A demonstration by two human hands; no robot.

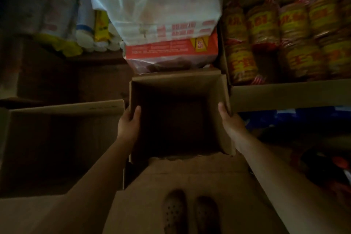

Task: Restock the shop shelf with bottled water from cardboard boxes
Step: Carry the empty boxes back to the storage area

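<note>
Packet labels [264,23] blurred, unreadable

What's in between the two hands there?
In the head view, an open cardboard box sits between the left hand and the right hand, each gripping a side wall. Its inside looks dark and empty; no bottles show.

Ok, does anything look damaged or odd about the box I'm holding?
The cardboard box, held by the left hand and right hand, looks empty, with no bottles visible in its dark interior. Its near edge is ragged, as if torn.
</note>
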